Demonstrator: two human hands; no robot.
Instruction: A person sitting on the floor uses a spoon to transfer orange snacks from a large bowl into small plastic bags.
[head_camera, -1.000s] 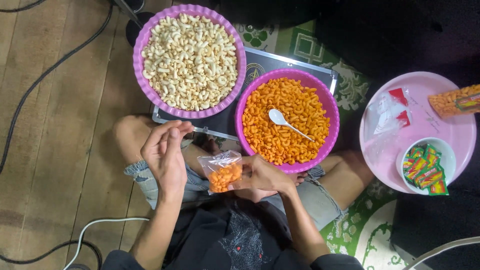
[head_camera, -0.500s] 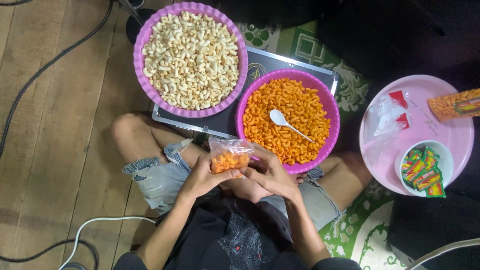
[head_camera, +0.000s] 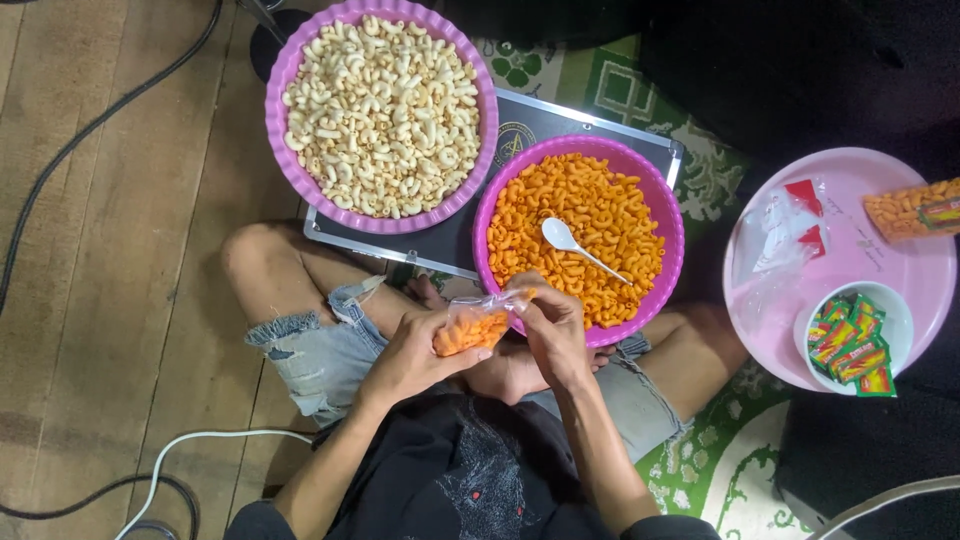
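A small clear plastic bag of orange macaroni snacks (head_camera: 470, 327) is held over my lap. My left hand (head_camera: 410, 355) cups it from below. My right hand (head_camera: 552, 330) pinches its open top at the near rim of a purple bowl (head_camera: 676, 240) full of orange snacks. A white plastic spoon (head_camera: 570, 243) lies on those snacks. Beyond it sits a second purple bowl (head_camera: 290, 170) heaped with pale, uncoloured macaroni snacks.
Both bowls rest on a dark flat board (head_camera: 545, 125). A pink tray (head_camera: 880, 255) at right carries empty bags, a filled snack bag (head_camera: 910, 208) and a white bowl of sachets (head_camera: 850, 335). Cables (head_camera: 90, 130) cross the wooden floor at left.
My left hand came down from a raised, open pose onto the bag. Both hands now hold the bag closer to the orange bowl's rim.
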